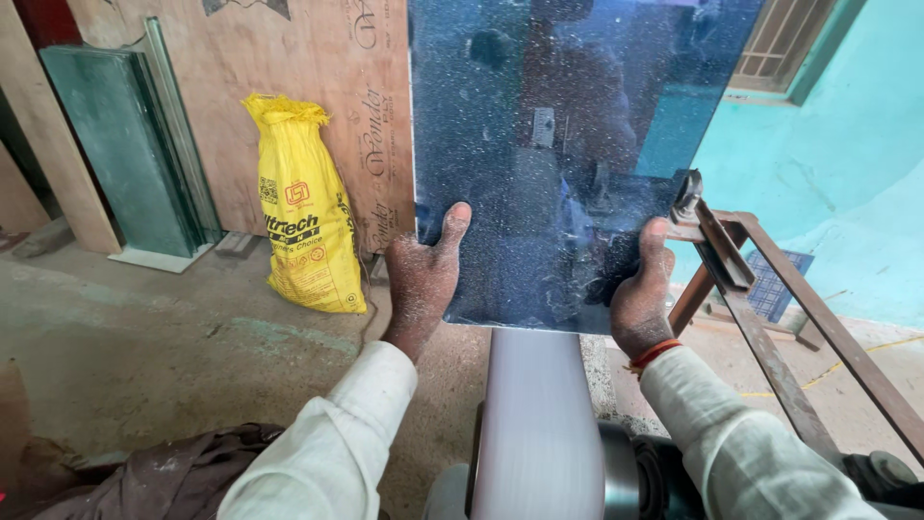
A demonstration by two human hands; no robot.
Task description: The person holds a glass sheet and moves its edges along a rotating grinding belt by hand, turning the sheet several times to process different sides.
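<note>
Fingers of both hands wrap behind a glass pane (558, 144), out of sight, while the thumbs press on its front face; each grip is closed on the pane's lower part. Left hand (423, 279) holds the lower left edge, thumb pointing up, dusted all over with pale grit. Right hand (640, 294) holds the lower right side, thumb up as well, with a red thread (654, 353) round the wrist. Both arms wear white sleeves (337, 443).

Directly below the pane, nearest the body, runs a pale sanding belt (534, 424) over a dark roller (635, 477); the pane's bottom edge stands upright just above the belt, and whether it touches cannot be told. A rusty metal frame (770, 337) slants away to the right, just beside the right hand.

The pane is dark blue, speckled with dust, and mirrors a person's outline.

Farther off on the left, a yellow sack (306, 212) stands full and tied shut, its contents hidden, leaning against a plywood sheet (318, 87). Greenish glass sheets (125, 144) lean left of it. A turquoise wall (847, 164) lies behind on the right.
</note>
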